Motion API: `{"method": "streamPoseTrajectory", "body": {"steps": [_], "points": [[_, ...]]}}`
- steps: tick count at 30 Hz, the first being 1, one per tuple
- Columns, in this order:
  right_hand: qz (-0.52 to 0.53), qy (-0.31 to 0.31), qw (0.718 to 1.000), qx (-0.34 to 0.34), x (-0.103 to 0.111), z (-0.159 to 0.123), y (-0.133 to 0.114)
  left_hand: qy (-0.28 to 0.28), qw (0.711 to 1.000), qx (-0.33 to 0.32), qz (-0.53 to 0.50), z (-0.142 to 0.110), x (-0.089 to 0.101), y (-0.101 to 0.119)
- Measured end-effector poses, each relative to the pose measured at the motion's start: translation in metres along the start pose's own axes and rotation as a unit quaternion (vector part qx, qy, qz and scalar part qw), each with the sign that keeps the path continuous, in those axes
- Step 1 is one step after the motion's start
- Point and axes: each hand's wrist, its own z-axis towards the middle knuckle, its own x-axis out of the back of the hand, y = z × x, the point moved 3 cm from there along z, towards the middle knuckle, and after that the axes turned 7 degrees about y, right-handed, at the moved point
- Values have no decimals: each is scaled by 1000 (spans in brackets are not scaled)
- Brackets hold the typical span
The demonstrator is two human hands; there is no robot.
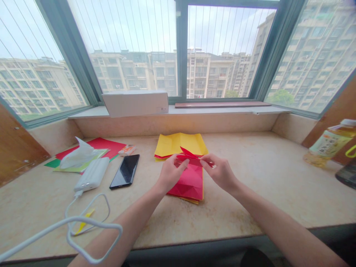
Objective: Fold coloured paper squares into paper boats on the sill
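Between my two hands a sheet of red paper (pixel 189 152) is partly folded, with a pointed flap standing up at its top. My left hand (pixel 175 168) pinches it from the left, thumb on the near side. From the right, my right hand (pixel 218 168) grips the other edge between thumb and fingers. Beneath the hands lies a stack of folded red and yellow paper (pixel 189 185), red on top with creases. Just behind, creased yellow paper (pixel 180 144) rests over more red paper. The fingertips are partly hidden.
A black phone (pixel 125 171), a white power bank (pixel 92 174) with a looping white cable (pixel 94 222), a tissue pack (pixel 80 155) and coloured paper (pixel 108 146) lie left. Right stands a drink bottle (pixel 329 142). A white box (pixel 136 104) sits on the window ledge.
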Motion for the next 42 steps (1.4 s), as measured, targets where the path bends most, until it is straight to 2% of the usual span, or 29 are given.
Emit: {"method": "streamPoseTrajectory", "body": {"steps": [4, 8, 11, 13, 17, 22, 25, 32, 42], "points": [[5, -20, 1000, 12, -4, -2, -1, 33, 999, 19, 1, -1, 2, 3], [41, -41, 998, 3, -6, -3, 0, 31, 997, -40, 52, -3, 3, 9], [105, -70, 991, -44, -8, -1, 0, 12, 997, -63, 45, -3, 2, 11], [181, -94, 973, -104, -10, 1, 0, -1, 998, -57, 17, -3, 1, 10], [301, -130, 918, -221, -12, 4, 3, -26, 998, -48, -28, -4, -3, 9], [346, -146, 884, -280, -9, 3, 5, -54, 995, -79, -3, -10, -6, 16], [353, -130, 886, -269, -6, 3, 3, -55, 992, -104, 34, -11, -5, 19], [317, -73, 912, -250, -5, 5, 10, -68, 971, -185, 133, -10, -4, 15], [277, -26, 932, -231, -8, 4, 1, -117, 951, -243, 152, -16, -9, 12]]}}
